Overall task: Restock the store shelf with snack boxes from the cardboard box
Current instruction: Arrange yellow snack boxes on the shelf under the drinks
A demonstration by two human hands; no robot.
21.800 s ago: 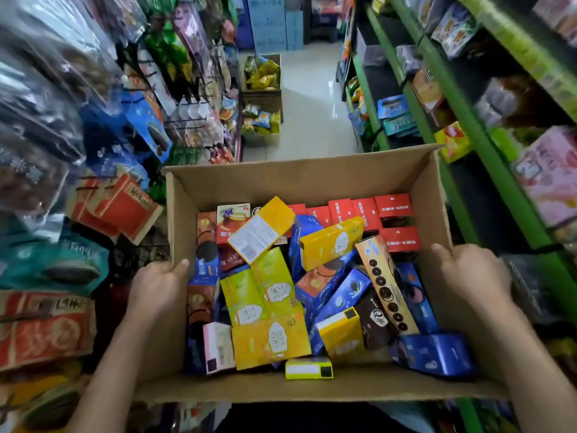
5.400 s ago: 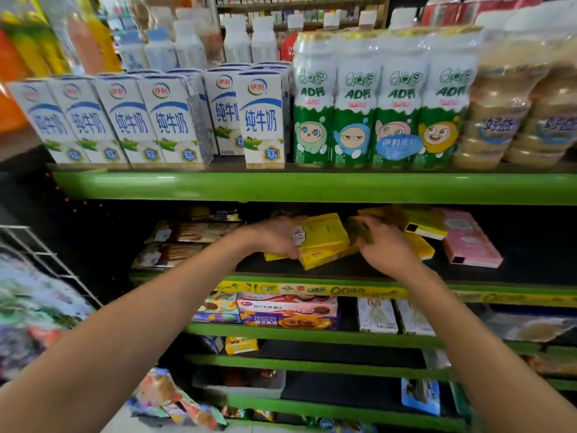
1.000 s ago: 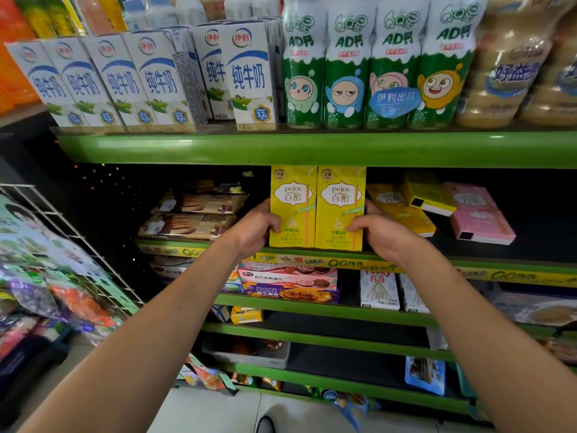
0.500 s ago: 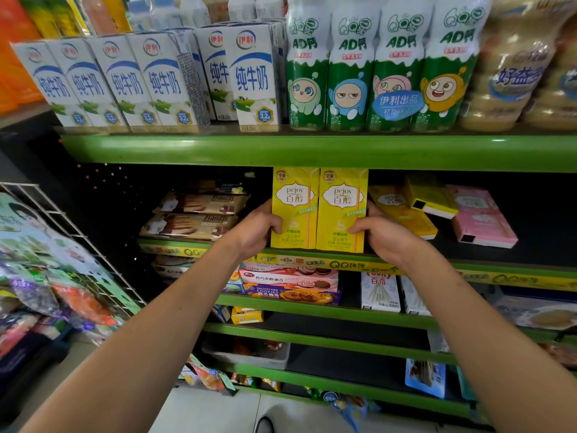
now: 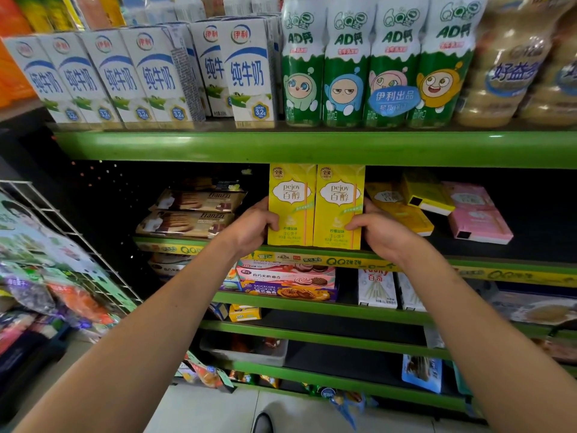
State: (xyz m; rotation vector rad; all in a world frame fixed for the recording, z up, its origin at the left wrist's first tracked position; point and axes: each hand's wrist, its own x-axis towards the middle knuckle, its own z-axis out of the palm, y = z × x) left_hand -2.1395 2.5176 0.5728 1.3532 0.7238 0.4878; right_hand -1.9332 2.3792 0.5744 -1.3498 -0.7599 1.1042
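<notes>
i'm holding two yellow pejoy boxes (image 5: 315, 207) upright at the front edge of the second green shelf (image 5: 406, 264), long axis vertical, printed fronts facing me, tops nearly reaching the underside of the milk shelf (image 5: 218, 145) above. they're sitting side by side, touching. each is showing a white label plate with "pejoy" up top, a pale stripe down the right side and small text at the bottom. my left hand (image 5: 253, 228) is clamping the left box's outer edge, thumb over the front. my right hand (image 5: 379, 232) is gripping the right box's outer edge the same way. just right of the pair, more yellow boxes (image 5: 409, 201) are lying flat and skewed, with a pink box (image 5: 477, 214) beyond them. left of the pair, two franzzi biscuit packs (image 5: 190, 210) are lying stacked.
</notes>
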